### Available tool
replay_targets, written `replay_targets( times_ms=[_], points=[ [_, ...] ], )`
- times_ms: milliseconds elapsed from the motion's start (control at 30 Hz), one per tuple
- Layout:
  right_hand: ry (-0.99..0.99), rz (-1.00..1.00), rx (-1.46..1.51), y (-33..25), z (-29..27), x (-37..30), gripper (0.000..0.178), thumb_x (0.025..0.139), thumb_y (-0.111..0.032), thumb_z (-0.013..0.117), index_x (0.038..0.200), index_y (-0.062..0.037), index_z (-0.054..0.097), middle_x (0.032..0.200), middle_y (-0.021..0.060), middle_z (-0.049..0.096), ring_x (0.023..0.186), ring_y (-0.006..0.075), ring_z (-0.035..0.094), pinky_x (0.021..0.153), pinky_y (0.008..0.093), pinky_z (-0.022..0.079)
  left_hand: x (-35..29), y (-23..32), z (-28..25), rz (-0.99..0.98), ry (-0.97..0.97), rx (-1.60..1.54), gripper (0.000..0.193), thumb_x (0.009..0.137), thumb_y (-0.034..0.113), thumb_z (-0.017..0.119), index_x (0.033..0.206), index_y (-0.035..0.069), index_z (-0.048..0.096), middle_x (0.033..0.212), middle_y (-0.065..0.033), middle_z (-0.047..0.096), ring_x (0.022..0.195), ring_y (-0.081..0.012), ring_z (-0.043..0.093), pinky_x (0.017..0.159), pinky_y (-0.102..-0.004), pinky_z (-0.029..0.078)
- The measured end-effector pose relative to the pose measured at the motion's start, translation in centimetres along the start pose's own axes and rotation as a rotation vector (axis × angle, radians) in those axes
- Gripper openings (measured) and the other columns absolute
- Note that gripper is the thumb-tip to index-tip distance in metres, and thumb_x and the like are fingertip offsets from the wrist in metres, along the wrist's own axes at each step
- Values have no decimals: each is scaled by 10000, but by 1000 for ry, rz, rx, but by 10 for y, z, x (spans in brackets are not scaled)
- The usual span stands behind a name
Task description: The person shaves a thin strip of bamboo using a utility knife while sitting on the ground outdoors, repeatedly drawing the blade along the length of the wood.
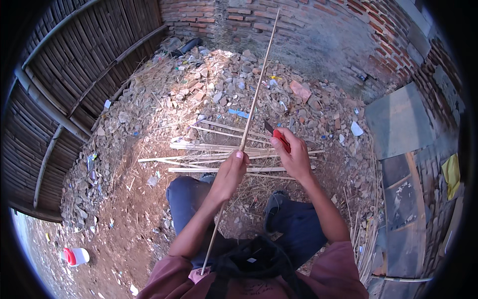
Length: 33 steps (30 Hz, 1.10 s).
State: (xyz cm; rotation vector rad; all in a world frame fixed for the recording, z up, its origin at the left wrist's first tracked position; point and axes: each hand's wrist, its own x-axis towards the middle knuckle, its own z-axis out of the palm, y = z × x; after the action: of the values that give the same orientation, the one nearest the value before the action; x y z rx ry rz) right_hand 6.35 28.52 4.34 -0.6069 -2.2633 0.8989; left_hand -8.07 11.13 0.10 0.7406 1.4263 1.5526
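Observation:
My left hand is closed around a long, thin bamboo strip. The strip slants from my lap up toward the brick wall, its far end raised. In my right hand is a red utility knife, fingers wrapped round its handle. Its dark blade points up and left, a little to the right of the strip and apart from it. Beneath both hands lies a loose pile of pale bamboo strips, mostly running crosswise on the ground. My knees are bent on either side of the held strip.
Rubble and litter cover the ground up to the brick wall. A bamboo slat fence stands at the left. Grey panels lean along the right. A white and red container lies at the lower left.

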Motion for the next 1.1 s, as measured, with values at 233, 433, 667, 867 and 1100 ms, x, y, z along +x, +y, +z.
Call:
replay_targets(
  times_ms=[233, 433, 667, 867, 1100],
  points=[
    [-117, -15, -34, 7, -2, -1, 337, 1016, -318, 703, 1121, -9, 619, 951, 177, 736, 859, 318, 744, 760, 408, 557, -1, -10, -3, 125, 45, 62, 233, 1151, 328, 456, 1098, 103, 482, 796, 62, 410, 653, -30, 342, 563, -222, 299],
    [-195, -166, 23, -3, 6, -9, 327, 995, -284, 740, 1151, -16, 634, 948, 157, 739, 845, 300, 755, 721, 374, 567, -5, -3, -1, 100, -10, 70, 240, 1139, 312, 494, 1132, 72, 496, 810, 53, 459, 689, -51, 404, 601, -240, 355],
    [-251, -244, 15, -10, 16, -11, 284, 960, -248, 768, 1113, -29, 671, 952, 127, 738, 831, 271, 760, 731, 373, 593, -12, 10, 5, 259, 17, 338, 327, 1093, 277, 593, 1232, -11, 523, 877, -30, 579, 786, -106, 499, 705, -311, 450],
    [-252, -261, 12, -7, 16, -9, 256, 947, -239, 776, 1087, -45, 684, 945, 110, 738, 828, 260, 759, 728, 371, 592, -12, 6, 3, 306, 28, 391, 309, 1092, 270, 596, 1209, -7, 530, 868, -41, 571, 789, -91, 482, 708, -303, 446],
    [-303, -222, -3, -7, 15, -10, 276, 953, -275, 773, 1096, -52, 695, 930, 106, 748, 826, 260, 760, 737, 366, 594, -7, 1, 2, 314, 3, 349, 294, 1101, 282, 587, 1155, -1, 530, 830, -31, 568, 734, -109, 505, 665, -306, 455]
  ],
)
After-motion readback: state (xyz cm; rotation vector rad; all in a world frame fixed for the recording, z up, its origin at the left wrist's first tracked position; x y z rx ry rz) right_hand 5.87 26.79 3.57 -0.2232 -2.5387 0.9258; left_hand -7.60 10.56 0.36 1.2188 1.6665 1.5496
